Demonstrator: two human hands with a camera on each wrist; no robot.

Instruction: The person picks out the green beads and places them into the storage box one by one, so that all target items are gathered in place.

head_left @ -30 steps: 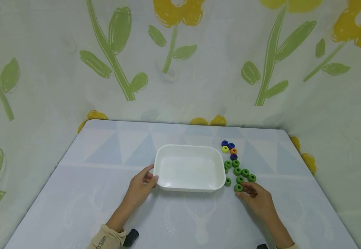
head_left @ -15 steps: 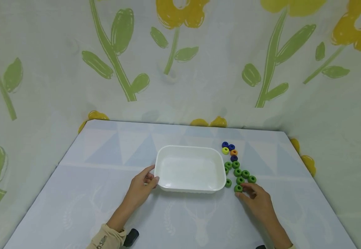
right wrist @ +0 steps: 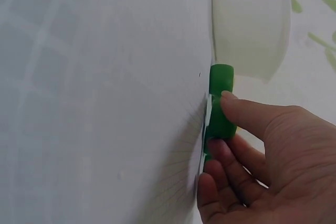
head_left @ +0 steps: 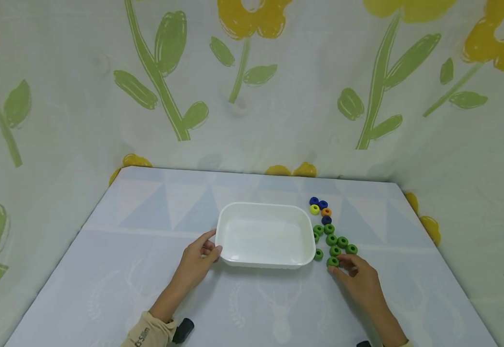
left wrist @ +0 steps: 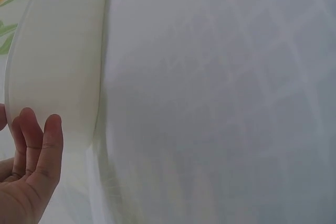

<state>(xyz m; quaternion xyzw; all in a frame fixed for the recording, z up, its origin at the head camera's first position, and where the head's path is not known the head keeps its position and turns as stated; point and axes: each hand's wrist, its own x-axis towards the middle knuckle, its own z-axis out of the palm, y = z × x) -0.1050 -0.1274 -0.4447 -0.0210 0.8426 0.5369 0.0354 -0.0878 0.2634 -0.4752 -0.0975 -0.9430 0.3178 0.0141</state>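
A white rectangular tray (head_left: 265, 236) sits in the middle of the table with nothing inside it. My left hand (head_left: 197, 260) holds the tray's left end, thumb and fingers at the rim; in the left wrist view its fingertips (left wrist: 52, 124) lie against the tray's outer wall. To the right of the tray, my right hand (head_left: 360, 282) pinches a green bead (head_left: 333, 261) between thumb and fingers, low at the table. The right wrist view has the thumb pressed on that green bead (right wrist: 223, 116). Several other green beads (head_left: 342, 242) lie just beyond this hand.
Behind the green beads are a dark blue bead (head_left: 326, 220), an orange bead (head_left: 326, 212), a yellow bead (head_left: 314, 209) and two blue beads (head_left: 314, 201). A flower-printed cloth (head_left: 278, 120) hangs beyond the table's back edge. The pale table (head_left: 147, 260) extends left of the tray.
Both hands, the tray and the beads keep their places. Only a slight shift of the head view shows between the first frame and now.
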